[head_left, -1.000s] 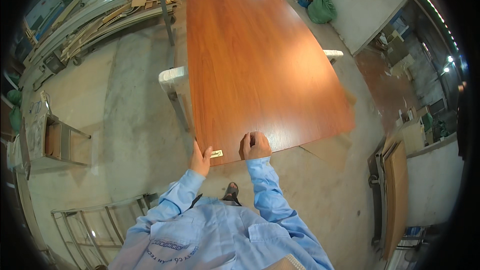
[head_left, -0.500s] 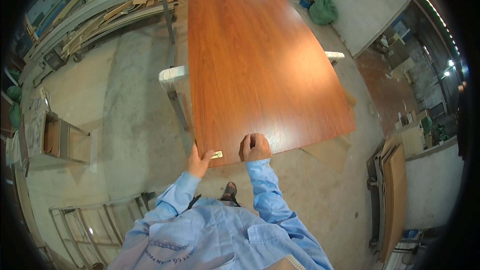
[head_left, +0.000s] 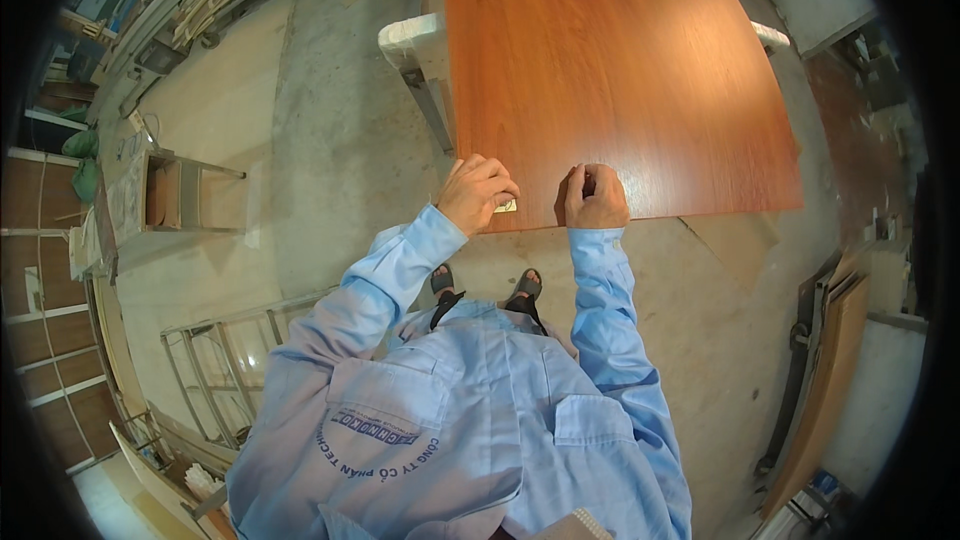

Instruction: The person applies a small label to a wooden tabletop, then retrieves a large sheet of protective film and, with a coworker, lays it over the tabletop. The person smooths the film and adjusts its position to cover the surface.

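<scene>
The left hand (head_left: 478,195) lies curled on the near edge of the reddish wood panel (head_left: 610,70), its fingers partly covering a small pale label (head_left: 505,206). Just right, the right hand (head_left: 596,198) rests clenched, grasping nothing visible. The panel's long axis runs away from both hands.

Small pale rectangular label (head_left: 505,206) at wood panel's (head_left: 620,60) near edge

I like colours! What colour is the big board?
Reddish-brown with a wood grain, the board shows best in the head view.
</scene>
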The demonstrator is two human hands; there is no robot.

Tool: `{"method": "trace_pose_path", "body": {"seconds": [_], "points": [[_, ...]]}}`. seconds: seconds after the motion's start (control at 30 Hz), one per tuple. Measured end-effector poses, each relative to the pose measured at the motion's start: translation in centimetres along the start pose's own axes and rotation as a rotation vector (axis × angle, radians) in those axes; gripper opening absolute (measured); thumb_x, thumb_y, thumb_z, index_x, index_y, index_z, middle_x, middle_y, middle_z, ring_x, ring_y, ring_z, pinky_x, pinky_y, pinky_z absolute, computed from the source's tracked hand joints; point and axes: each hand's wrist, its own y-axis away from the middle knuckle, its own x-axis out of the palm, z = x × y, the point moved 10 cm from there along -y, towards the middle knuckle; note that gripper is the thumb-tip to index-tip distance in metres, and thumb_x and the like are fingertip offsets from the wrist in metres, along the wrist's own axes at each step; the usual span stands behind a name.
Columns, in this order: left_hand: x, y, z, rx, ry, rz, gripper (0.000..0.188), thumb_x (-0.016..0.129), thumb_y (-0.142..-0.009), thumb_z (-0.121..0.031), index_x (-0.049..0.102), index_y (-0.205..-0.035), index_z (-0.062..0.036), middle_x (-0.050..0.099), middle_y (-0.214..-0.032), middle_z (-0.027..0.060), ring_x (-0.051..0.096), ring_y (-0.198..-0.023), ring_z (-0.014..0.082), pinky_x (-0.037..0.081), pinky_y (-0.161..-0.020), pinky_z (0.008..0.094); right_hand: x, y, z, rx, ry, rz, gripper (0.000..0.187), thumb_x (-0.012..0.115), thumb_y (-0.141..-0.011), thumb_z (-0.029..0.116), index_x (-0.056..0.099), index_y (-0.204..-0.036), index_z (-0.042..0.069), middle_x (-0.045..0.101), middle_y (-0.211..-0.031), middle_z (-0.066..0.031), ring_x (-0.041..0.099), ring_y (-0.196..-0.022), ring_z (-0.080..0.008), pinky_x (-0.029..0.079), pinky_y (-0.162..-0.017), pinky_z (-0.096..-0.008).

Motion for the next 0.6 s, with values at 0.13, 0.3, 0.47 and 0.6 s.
{"method": "trace_pose_path", "body": {"seconds": [0.13, 0.3, 0.47, 0.6], "points": [[0.4, -0.46, 0.34, -0.057, 0.056, -0.011, 0.011, 0.066, -0.082, -0.002, 0.07, -0.089, -0.0092, 0.06, -0.088, 0.0026, 0.054, -0.088, 0.0252, 0.042, -0.081, 0.0372, -0.28, -0.01, -0.06, -0.002, 0.0, -0.007, 0.01, 0.069, -0.084, 0.015, 0.061, -0.08, 0.009, 0.062, -0.076, -0.0066, 0.062, -0.068, -0.0269, 0.049, -0.058, -0.0378], [0.7, -0.01, 0.76, -0.059, 0.059, 0.0, 0.014, 0.065, -0.081, 0.0, 0.071, -0.09, -0.0081, 0.059, -0.089, 0.004, 0.054, -0.087, 0.0256, 0.043, -0.083, 0.037, -0.32, -0.09, -0.12, -0.016, -0.002, -0.014, 0.01, 0.069, -0.084, 0.014, 0.061, -0.081, 0.008, 0.062, -0.076, -0.0069, 0.062, -0.067, -0.0267, 0.049, -0.057, -0.0378], [0.34, 0.17, 0.57, -0.07, 0.071, -0.03, 0.021, 0.062, -0.077, 0.005, 0.072, -0.091, -0.0076, 0.059, -0.09, 0.0045, 0.054, -0.089, 0.0255, 0.043, -0.084, 0.0373, -0.45, -0.05, 0.04, -0.014, -0.019, -0.018, 0.01, 0.069, -0.084, 0.014, 0.06, -0.08, 0.008, 0.062, -0.076, -0.007, 0.062, -0.068, -0.0264, 0.049, -0.057, -0.0375], [0.35, 0.34, 0.4, -0.056, 0.087, -0.045, 0.022, 0.062, -0.076, 0.006, 0.072, -0.089, -0.008, 0.059, -0.089, 0.0043, 0.055, -0.09, 0.0252, 0.044, -0.083, 0.0374, -0.31, -0.06, -0.11, -0.003, -0.02, 0.0, 0.011, 0.068, -0.084, 0.014, 0.06, -0.08, 0.008, 0.062, -0.077, -0.0072, 0.062, -0.068, -0.0266, 0.049, -0.058, -0.0377]]}}
